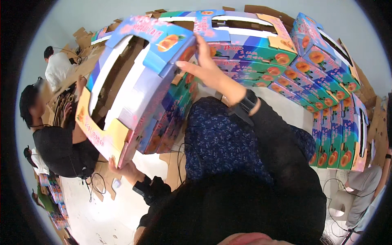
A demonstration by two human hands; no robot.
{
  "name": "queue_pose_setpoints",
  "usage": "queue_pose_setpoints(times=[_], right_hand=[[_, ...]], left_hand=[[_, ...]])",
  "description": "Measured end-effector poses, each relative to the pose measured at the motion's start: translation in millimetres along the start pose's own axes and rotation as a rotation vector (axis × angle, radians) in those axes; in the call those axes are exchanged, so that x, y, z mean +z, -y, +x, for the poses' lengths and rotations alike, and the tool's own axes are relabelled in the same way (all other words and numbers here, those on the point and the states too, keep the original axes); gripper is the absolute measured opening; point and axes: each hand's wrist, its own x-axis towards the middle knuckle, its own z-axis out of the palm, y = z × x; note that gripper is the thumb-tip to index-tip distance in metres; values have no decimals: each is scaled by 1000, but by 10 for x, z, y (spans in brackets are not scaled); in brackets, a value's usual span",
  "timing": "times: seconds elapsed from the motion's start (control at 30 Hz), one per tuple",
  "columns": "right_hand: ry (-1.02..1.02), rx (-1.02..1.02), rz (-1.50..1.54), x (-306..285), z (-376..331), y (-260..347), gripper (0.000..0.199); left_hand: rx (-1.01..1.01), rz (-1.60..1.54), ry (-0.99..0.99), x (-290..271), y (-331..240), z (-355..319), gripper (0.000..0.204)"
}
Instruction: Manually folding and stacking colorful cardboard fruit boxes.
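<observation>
A colourful cardboard fruit box (134,102), printed with orange fruit and pink blossoms, is tilted in front of me on the left. White flaps line the long dark slot in its top. My left hand (125,170) grips its near lower corner. At the opposite end, my right hand (208,69) holds the upper corner, the thumb against the side. Some of the fingers are hidden behind the cardboard. Below and behind it stands a stack of matching boxes (171,112), partly covered by the held one.
More printed boxes (257,51) are stacked ahead, and others (318,65) form a pile at the right. A co-worker in black (61,143) sits close on the left; another person in grey trousers (363,183) is at the right edge. Flat cardboard (169,163) and cables (98,183) lie on the floor.
</observation>
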Motion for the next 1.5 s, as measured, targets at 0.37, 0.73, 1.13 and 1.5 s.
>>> queue_pose_setpoints(times=[0.37,0.73,1.13,1.5], right_hand=[[-622,77,593,-1439,-1453,185,50],[-857,308,495,-2030,-2363,444,55],[-684,322,316,-1893,-2230,658,72],[-439,289,319,-2058,-2180,849,73]], left_hand=[[-410,-631,833,1097,223,-411,108],[-669,258,1538,1576,130,-740,106],[134,994,1866,2052,-54,-913,124],[-857,637,1291,1772,424,-673,86]])
